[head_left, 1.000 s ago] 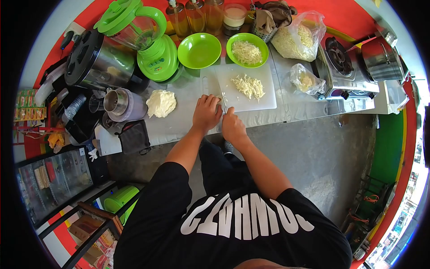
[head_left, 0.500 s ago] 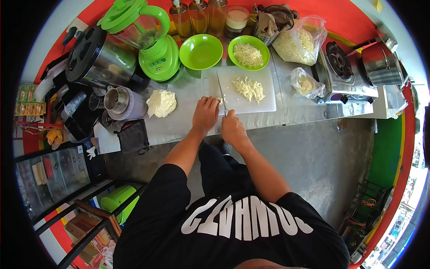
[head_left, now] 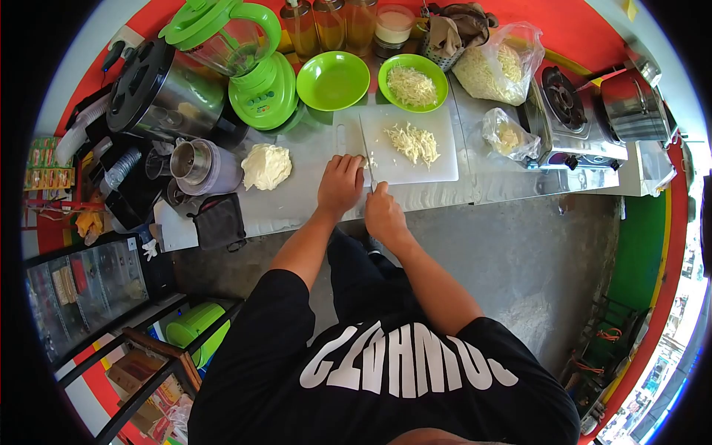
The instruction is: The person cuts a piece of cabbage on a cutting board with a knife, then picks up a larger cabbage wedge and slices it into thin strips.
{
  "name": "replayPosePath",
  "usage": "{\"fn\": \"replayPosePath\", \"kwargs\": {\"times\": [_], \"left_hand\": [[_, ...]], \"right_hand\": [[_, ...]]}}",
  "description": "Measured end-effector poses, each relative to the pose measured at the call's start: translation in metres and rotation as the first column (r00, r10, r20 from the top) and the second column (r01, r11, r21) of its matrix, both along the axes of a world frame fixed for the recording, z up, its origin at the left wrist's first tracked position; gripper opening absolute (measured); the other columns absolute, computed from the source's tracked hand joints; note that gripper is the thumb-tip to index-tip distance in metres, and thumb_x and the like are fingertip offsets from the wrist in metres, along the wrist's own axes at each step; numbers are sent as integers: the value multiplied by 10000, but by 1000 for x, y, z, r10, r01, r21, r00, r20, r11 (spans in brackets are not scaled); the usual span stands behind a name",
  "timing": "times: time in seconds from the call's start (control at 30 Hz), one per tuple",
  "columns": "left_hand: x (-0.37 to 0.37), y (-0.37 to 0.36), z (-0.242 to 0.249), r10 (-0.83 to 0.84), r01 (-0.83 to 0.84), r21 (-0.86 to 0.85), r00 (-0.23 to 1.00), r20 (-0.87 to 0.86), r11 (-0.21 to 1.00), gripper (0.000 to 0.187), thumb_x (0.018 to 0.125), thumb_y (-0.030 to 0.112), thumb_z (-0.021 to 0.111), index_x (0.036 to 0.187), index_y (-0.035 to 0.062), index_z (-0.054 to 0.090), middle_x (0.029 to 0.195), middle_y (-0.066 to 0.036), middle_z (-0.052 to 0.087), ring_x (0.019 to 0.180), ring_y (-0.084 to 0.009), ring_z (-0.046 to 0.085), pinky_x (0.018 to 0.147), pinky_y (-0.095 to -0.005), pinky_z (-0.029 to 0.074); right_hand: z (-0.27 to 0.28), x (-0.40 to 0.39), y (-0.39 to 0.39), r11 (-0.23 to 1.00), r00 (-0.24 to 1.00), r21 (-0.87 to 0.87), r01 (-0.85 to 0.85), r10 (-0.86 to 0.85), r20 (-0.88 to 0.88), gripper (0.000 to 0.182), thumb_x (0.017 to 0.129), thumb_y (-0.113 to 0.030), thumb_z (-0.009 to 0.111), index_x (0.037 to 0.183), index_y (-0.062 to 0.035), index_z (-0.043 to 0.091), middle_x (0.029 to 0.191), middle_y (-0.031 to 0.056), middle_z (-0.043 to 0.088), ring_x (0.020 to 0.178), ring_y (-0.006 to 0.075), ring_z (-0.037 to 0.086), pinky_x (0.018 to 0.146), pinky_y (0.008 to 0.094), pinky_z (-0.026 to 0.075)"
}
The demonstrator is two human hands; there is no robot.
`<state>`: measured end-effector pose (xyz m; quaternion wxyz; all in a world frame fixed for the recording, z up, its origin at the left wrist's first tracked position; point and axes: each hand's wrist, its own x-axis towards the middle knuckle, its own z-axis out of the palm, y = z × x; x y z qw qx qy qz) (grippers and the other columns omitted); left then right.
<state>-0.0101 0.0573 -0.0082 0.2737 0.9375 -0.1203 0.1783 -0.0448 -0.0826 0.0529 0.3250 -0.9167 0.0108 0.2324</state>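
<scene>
In the head view, my right hand [head_left: 386, 216] is wrapped round the handle of a kitchen knife [head_left: 366, 147], its blade pointing away from me over the white cutting board [head_left: 443, 172]. Just left of the blade, my left hand [head_left: 341, 185] is closed at the board's near left edge; its fingertips cover whatever they press on. Small pale bits lie beside the blade. A heap of pale shreds [head_left: 414, 144] rests on the board, right of the knife. Behind it, a green bowl [head_left: 443, 90] holds similar shreds. A second green bowl [head_left: 334, 83] stands to its left.
A whitish lump [head_left: 267, 167] sits left of the board, near a green blender [head_left: 261, 96] and a metal-topped container [head_left: 194, 167]. Plastic bags of pale food [head_left: 493, 74] and a gas stove [head_left: 582, 144] stand right. The metal counter's front edge [head_left: 475, 202] runs before me.
Both hands stay at the board's near left edge, with the knife still in my right hand. The view has shifted slightly; the shreds look unchanged.
</scene>
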Motion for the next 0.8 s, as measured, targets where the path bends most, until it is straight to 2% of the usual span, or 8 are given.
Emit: {"fn": "replayPosePath", "kwargs": {"times": [0.13,0.23,0.3,0.43,0.5,0.73,0.8], "left_hand": [[-1,1,-1,-18,17,-19,1000,-4,1000,205,903,103,625,1103,60,627,1002,-102,634,962,-323,576,865,-435,476],[0,1,-2,-8,8,15,1000,-15,1000,182,912,107,616,1088,63,624,993,-103,631,959,-323,575,869,-438,475],[0,1,-2,0,0,27,1000,-15,1000,144,921,105,609,1059,68,617,987,-99,630,955,-323,573,872,-438,474],[-1,1,-2,-9,9,5,1000,-24,1000,111,926,101,606,1032,67,607,983,-99,628,955,-323,571,877,-437,471],[0,1,-2,-7,6,-3,999,-53,1000,87,925,89,605,1008,65,596,980,-104,626,959,-322,569,878,-437,469],[-1,3,-3,-32,30,-53,999,-40,998,99,893,61,606,989,65,585,971,-113,619,963,-327,568,872,-436,467],[0,2,-3,-21,21,-3,1000,-24,1000,108,878,51,604,982,65,580,968,-117,615,959,-332,567,872,-438,468]], "right_hand": [[-7,6,4,999,999,-14,36,-36,-21,279,1051,-213,484,1112,48,405,986,380,667,964,577,640,861,639,489],[0,25,3,999,999,31,5,-6,37,277,1051,-206,482,1110,55,411,998,383,667,988,577,639,870,632,493],[11,32,0,999,999,-2,-49,49,-3,285,1053,-208,480,1125,59,412,1022,383,666,1013,575,637,879,626,495],[20,16,1,999,999,-14,-45,45,-25,297,1056,-215,478,1138,62,411,1040,382,666,1024,571,637,884,620,497],[10,6,3,998,998,-59,-26,23,-56,280,1056,-227,489,1142,27,406,1051,339,687,1026,524,667,903,570,530],[-4,17,7,997,1000,-74,-3,3,3,272,1064,-235,479,1145,14,405,1057,316,696,992,518,675,878,575,533],[0,21,5,997,999,-68,-33,35,27,263,1070,-236,469,1139,10,407,1039,314,697,976,517,680,877,577,534]]}}
